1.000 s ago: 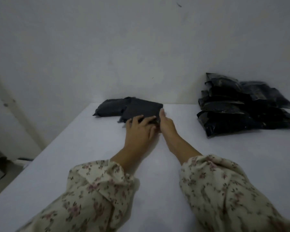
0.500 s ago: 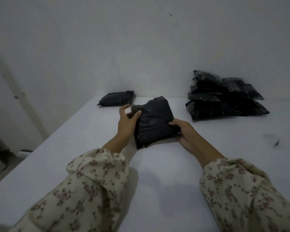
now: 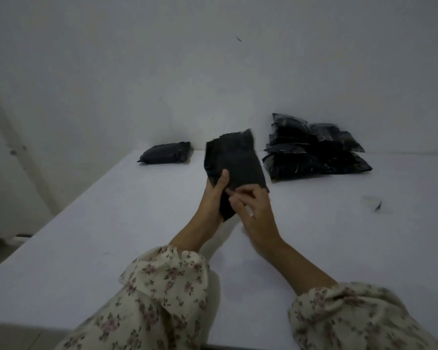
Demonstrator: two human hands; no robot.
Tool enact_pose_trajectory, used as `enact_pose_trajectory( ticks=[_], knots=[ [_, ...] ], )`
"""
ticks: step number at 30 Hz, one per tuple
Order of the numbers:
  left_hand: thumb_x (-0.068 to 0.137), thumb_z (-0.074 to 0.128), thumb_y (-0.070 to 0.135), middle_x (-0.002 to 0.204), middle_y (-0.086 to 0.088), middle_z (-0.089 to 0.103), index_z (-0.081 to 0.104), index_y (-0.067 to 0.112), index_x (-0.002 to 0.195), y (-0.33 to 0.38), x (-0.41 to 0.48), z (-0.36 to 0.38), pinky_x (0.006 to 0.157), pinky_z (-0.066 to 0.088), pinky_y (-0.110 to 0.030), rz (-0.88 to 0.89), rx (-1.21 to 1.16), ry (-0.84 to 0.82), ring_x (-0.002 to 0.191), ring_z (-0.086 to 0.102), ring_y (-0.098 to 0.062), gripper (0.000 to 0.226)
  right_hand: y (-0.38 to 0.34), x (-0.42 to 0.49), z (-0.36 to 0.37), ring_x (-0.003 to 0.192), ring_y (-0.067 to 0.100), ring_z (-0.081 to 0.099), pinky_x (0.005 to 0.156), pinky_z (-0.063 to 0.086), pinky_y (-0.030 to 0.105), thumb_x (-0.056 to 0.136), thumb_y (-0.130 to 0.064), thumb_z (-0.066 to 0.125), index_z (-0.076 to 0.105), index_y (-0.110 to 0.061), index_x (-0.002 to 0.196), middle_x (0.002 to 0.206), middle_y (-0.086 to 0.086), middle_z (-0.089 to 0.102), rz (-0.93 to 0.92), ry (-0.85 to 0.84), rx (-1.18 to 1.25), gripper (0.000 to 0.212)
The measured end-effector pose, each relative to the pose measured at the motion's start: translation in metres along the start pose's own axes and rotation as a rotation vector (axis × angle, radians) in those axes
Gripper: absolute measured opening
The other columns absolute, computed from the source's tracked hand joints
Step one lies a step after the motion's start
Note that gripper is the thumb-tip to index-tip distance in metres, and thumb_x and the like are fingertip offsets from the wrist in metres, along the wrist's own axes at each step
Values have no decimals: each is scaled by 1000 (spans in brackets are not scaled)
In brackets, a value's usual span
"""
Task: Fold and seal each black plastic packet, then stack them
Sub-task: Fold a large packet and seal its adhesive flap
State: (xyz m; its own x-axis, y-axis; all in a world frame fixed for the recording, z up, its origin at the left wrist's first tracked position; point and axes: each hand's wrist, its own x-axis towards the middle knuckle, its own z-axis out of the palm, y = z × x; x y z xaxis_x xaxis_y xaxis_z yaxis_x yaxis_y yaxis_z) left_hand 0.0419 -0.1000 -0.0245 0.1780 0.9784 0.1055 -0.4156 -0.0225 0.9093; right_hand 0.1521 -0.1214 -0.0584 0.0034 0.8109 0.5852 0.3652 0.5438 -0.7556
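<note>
Left hand [image 3: 214, 195] grips upright black packet [image 3: 234, 168] above worktop [image 3: 111, 223], right hand [image 3: 253, 210] pinches its lower edge.

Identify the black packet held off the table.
The packet gripped in left hand and right hand; the lone far-left packet and the stacked pile lie on the table.
</note>
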Motion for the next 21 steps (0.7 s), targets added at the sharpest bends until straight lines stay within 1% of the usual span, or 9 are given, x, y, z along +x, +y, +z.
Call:
enact_pose_trajectory(
  ticks=[1,3,5,7,9,12,15,18,21],
  knots=[
    [86,60,40,127,-13,61,45,15,136,-2,-2,0,94,51,-46,0,18,59,112,62,-29,57,0,-4,-2,101,10,49,91,45,25,86,-52,48,68,-23,112,101,-20,51,-2,10,9,43],
    [91,59,30,120,-13,65,51,14,132,-7,-6,-5,91,53,-46,-46,48,160,105,65,-29,45,1,-6,-13,97,7,50,88,45,25,90,-43,52,66,-25,106,96,-16,54,44,161,22,28],
    [93,58,28,115,-13,68,55,11,129,-12,-12,-12,89,54,-43,-107,29,180,102,66,-29,40,4,-5,-30,98,12,50,85,44,19,91,-30,61,61,-23,110,100,-4,53,211,323,73,21],
    [92,58,28,111,-11,70,58,10,124,-13,-19,-19,87,55,-36,-155,44,172,100,68,-25,36,6,-4,-49,100,17,56,83,48,22,89,-28,64,59,-18,120,107,3,57,432,263,295,33],
    [92,58,29,106,-9,72,62,9,117,-11,-26,-22,83,56,-31,-196,88,126,96,69,-23,32,5,-5,-62,100,21,64,80,53,28,89,-27,62,63,-13,117,107,4,68,569,92,531,31],
    [92,59,28,102,-9,73,64,8,113,-10,-34,-22,82,56,-31,-216,173,75,94,70,-23,30,0,-12,-70,98,20,68,78,53,26,88,-21,63,70,-10,105,105,5,73,602,-3,619,21],
    [93,58,23,113,-11,69,61,10,119,-12,-37,-23,86,55,-33,-141,140,79,101,67,-24,29,0,-15,-73,99,21,64,80,50,26,87,-14,62,69,-8,103,105,6,71,612,-9,615,18],
    [93,58,14,116,-13,67,62,9,117,-13,-39,-25,86,56,-32,-90,99,76,102,66,-25,25,0,-15,-75,98,17,64,83,50,27,89,-14,59,68,-10,109,106,4,71,603,-21,642,22],
    [93,58,16,114,-12,68,64,10,114,-11,-42,-24,83,56,-28,-92,125,67,97,68,-20,23,0,-14,-74,98,18,64,82,52,27,89,-12,59,67,-11,114,107,4,70,587,14,632,26]
  ],
)
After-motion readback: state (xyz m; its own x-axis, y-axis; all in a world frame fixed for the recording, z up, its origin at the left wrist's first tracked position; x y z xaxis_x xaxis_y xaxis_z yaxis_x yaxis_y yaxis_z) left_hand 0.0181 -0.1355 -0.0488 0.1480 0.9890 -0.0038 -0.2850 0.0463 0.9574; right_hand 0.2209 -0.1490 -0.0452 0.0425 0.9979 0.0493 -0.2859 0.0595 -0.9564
